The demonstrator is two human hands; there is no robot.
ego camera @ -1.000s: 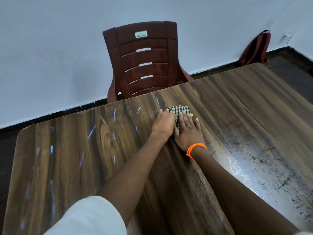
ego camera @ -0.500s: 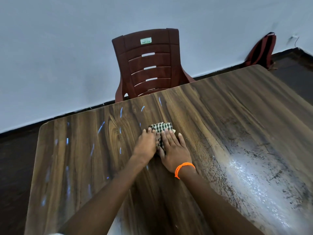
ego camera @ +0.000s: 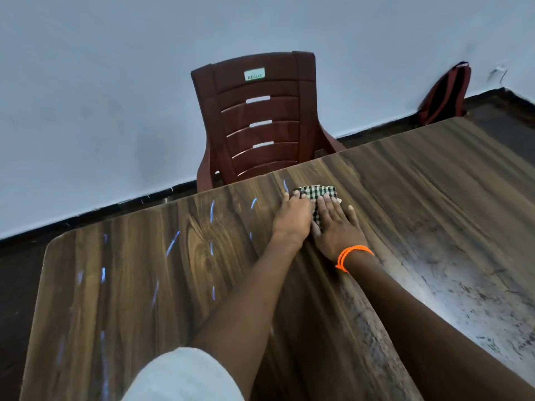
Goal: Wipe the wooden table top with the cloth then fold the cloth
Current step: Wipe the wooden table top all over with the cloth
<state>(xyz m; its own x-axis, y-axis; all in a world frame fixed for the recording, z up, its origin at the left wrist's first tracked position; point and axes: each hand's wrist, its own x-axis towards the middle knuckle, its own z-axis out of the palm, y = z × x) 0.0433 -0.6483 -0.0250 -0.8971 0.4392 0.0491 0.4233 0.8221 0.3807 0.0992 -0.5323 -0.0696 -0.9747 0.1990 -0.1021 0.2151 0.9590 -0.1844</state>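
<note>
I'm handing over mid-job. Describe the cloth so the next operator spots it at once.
Start at the red-brown plastic chair behind the wooden table. Just in front of it, near the table's far edge, both hands press flat side by side. The cloth pokes out beyond their fingertips: small, green-and-white checked, the only patterned thing on the wood.

I see a wood-grain surface (ego camera: 121, 285) with rounded far-left corner. A folded checked cloth (ego camera: 317, 193) lies flat near its far edge. My left hand (ego camera: 293, 218) and right hand (ego camera: 337, 228) rest flat on it, side by side.
</note>
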